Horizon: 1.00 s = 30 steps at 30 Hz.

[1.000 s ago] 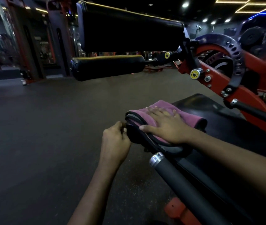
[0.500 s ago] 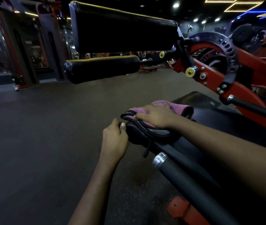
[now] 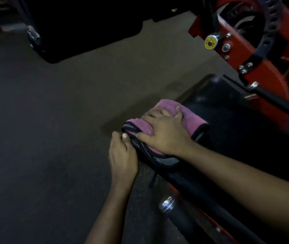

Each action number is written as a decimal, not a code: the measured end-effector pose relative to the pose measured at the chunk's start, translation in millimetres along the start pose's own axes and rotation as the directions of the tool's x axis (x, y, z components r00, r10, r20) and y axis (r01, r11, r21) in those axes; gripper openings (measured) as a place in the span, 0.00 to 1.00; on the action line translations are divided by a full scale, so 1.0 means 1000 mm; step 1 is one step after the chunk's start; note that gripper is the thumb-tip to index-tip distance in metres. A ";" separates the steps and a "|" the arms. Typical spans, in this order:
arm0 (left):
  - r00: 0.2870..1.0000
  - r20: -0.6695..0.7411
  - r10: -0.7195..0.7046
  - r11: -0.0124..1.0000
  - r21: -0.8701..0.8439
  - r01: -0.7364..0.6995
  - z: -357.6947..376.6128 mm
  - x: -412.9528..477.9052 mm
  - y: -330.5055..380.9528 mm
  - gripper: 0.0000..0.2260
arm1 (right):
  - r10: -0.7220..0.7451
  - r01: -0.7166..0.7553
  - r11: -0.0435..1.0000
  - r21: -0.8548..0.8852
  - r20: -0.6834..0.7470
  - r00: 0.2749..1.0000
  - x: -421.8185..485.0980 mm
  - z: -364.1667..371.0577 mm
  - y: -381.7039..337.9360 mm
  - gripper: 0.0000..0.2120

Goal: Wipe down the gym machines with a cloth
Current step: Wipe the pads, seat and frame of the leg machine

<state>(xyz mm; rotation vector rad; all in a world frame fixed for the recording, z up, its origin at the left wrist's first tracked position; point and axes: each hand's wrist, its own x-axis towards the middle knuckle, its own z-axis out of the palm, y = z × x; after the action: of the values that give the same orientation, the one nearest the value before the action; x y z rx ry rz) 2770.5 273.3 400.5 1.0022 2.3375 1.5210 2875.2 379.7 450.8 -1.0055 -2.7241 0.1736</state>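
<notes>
My right hand point(image 3: 164, 132) lies flat on the pink cloth point(image 3: 192, 118), fingers spread and straight, pressing it onto the left edge of the black seat pad point(image 3: 237, 124). The cloth is folded, and its dark hem hangs over that edge. My left hand point(image 3: 122, 155) is curled against the same edge just beside the right, thumb touching the hem; I cannot tell if it grips. The red machine frame point(image 3: 261, 71) stands at the pad's far edge.
</notes>
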 end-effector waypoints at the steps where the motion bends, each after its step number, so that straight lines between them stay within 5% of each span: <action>1: 0.999 0.026 -0.035 0.999 -0.008 0.035 -0.004 -0.001 0.005 0.09 | 0.011 -0.011 1.000 -0.004 0.015 1.000 0.000 -0.004 -0.001 0.37; 12: 0.883 0.317 -0.346 0.938 0.148 0.314 -0.034 0.006 0.047 0.11 | 0.203 -0.200 0.979 -0.033 0.118 0.972 -0.088 -0.019 -0.007 0.41; 18: 0.879 0.260 -0.399 0.915 0.173 0.364 -0.028 0.009 0.046 0.10 | 0.172 -0.165 0.985 -0.048 0.293 0.941 -0.017 -0.034 0.002 0.39; 24: 0.867 0.201 -0.455 0.888 0.170 0.427 -0.021 0.004 0.052 0.10 | 0.061 -0.054 0.997 -0.048 0.141 0.988 -0.049 -0.015 0.012 0.34; 30: 0.858 0.164 -0.486 0.873 0.148 0.465 -0.017 -0.004 0.061 0.10 | 0.011 0.000 0.999 -0.050 0.208 0.978 -0.036 -0.016 0.019 0.36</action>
<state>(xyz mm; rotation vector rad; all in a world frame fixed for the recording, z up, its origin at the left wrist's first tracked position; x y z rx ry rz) 2791.9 273.1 459.9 0.4983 2.3075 1.0669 2917.7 370.6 456.8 -1.0640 -2.9274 0.2245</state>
